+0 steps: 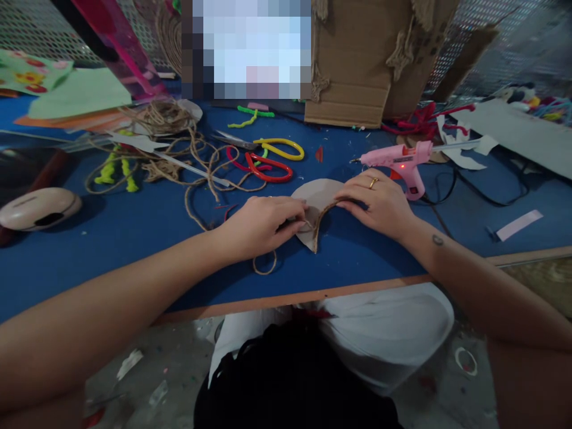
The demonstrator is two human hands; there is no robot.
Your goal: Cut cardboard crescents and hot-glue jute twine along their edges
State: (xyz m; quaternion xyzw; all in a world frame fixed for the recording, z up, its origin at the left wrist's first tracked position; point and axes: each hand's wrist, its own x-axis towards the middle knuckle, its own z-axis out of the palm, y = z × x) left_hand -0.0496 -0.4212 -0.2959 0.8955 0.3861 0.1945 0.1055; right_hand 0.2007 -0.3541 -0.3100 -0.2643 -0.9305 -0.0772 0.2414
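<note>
A grey rounded card piece (319,192) ending in a point lies on the blue table near its front edge. Brown twine (319,229) runs along the card's curved inner edge. My left hand (272,225), at the card's left side, pinches the loose twine between thumb and fingertips. A small loop of that twine droops below the hand. On the card's right side, my right hand (378,199) has its thumb and fingers closed on the card's rim and the twine there. Its fingers cover that end of the card.
Behind my right hand stands a pink glue gun (402,164) with a lit red light. Scissors (279,161) with red and yellow handles lie behind the card. Tangled twine (165,119) spreads at left, near a beige computer mouse (40,208). Cardboard (353,59) stands behind.
</note>
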